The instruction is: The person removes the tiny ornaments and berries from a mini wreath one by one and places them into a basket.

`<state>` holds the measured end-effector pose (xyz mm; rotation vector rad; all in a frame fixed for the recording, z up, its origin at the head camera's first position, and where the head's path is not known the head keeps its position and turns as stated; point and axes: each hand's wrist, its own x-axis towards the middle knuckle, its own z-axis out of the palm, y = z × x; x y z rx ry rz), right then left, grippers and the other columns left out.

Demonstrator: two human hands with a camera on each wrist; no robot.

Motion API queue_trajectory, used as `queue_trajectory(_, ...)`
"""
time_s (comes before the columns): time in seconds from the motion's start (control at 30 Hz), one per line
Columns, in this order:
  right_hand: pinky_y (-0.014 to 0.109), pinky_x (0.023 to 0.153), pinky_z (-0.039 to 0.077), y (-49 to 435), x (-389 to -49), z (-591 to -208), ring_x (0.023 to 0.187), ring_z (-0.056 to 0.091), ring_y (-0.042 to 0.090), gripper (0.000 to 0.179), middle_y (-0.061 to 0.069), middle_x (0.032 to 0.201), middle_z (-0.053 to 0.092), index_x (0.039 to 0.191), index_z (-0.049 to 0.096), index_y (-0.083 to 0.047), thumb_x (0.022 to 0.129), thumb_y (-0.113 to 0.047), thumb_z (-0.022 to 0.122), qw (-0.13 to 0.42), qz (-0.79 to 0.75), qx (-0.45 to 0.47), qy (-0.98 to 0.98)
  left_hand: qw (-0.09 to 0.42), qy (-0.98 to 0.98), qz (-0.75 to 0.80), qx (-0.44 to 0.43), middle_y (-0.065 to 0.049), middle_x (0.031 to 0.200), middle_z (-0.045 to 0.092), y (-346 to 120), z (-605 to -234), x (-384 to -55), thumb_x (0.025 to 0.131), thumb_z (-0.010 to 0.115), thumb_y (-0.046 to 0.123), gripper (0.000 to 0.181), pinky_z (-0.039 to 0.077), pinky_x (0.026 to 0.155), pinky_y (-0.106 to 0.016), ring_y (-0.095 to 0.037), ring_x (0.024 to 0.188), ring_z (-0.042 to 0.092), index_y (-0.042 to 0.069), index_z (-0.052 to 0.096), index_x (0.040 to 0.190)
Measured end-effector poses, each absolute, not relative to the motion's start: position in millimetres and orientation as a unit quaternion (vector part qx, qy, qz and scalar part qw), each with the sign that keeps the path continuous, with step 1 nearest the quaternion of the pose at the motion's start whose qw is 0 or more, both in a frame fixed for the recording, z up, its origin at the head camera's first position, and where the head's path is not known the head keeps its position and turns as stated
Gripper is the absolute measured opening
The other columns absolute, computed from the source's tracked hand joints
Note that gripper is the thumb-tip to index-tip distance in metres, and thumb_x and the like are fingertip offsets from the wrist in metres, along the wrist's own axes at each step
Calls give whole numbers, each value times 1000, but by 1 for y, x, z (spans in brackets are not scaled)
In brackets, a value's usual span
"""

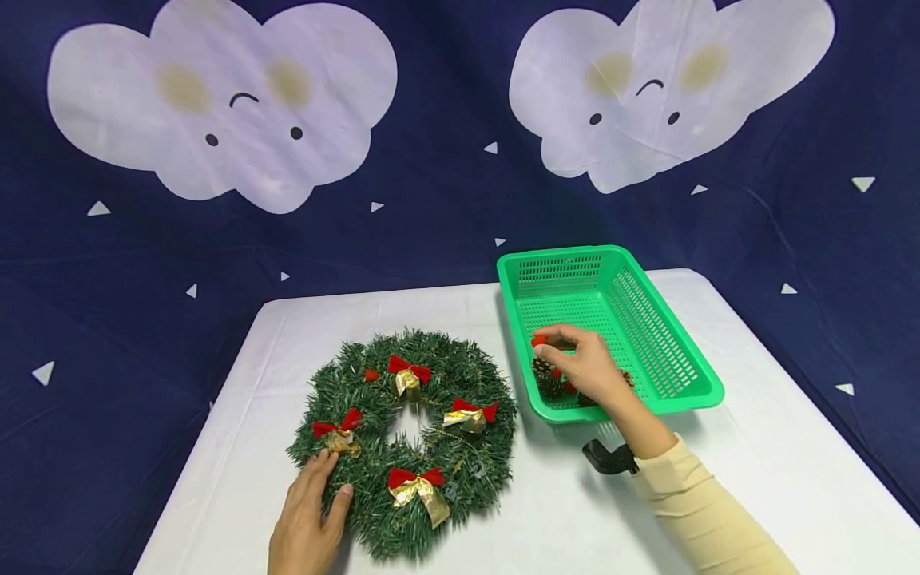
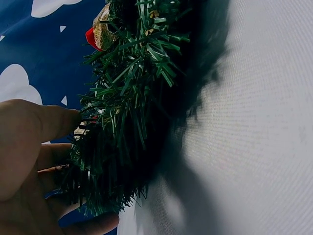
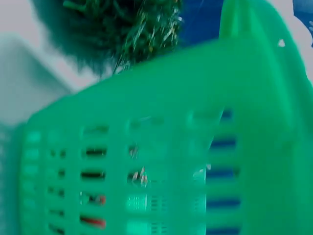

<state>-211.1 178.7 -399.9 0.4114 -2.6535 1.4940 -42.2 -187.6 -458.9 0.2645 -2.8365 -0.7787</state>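
A green tinsel wreath point(image 1: 460, 371) lies on the white table, carrying several red-and-gold bows point(image 1: 418, 485) and a small red ball point(image 1: 370, 374) at its upper left. My left hand point(image 1: 307, 511) rests on the wreath's lower left edge, fingers loosely extended by the left bow. The left wrist view shows its thumb and fingers point(image 2: 56, 122) touching the bristles. Above the near end of a green plastic basket point(image 1: 657, 319), my right hand point(image 1: 585, 363) pinches a small red ball point(image 1: 538, 341) between thumb and fingers. Brown pinecones point(image 1: 548, 382) and red pieces lie in the basket beneath it, partly hidden by the hand.
The basket stands right of the wreath, its slotted wall point(image 3: 166, 122) filling much of the right wrist view. A black wrist-camera mount point(image 1: 609, 458) sticks out from my right wrist beside the basket. Dark blue cloth point(image 1: 431, 239) with white clouds hangs behind the table point(image 1: 223, 487).
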Motion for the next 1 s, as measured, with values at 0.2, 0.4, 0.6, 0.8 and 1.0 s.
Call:
queue_trajectory(0.2,31,71,53,191,-220,-405,94,67,24,29,9,102,72,114,67,-13,89,-27,66,13,458,112,-882,95,-956,-264,91,-10,144,45,-188,-459,-42,94,58,31,50,43,94,-61,-35,134,38,10,48,138)
queue_trajectory(0.4,42,81,55,201,-229,-410,97,68,28,29,12,104,72,114,67,-9,89,-25,66,7,429,112,-896,95,-956,-260,93,-11,144,45,-187,-460,-43,93,58,30,50,42,94,-61,-35,133,38,10,48,138)
queue_trajectory(0.6,42,80,55,210,-234,-414,97,67,29,28,12,104,72,113,68,-8,89,-23,66,-5,410,108,-906,100,-956,-259,92,-11,143,46,-187,-460,-43,93,60,28,50,42,95,-61,-35,133,39,9,49,138)
queue_trajectory(0.8,35,73,55,218,-237,-417,95,67,27,25,11,103,72,111,69,-11,89,-23,66,-20,393,102,-914,96,-957,-258,92,-11,144,46,-187,-459,-43,93,59,29,50,43,94,-62,-35,133,39,9,49,138)
queue_trajectory(1.0,28,64,51,224,-238,-419,80,66,17,27,14,97,72,110,68,-4,87,-18,67,-42,378,102,-919,100,-956,-258,93,-12,143,46,-186,-459,-42,92,60,28,50,43,94,-61,-35,132,40,8,50,137)
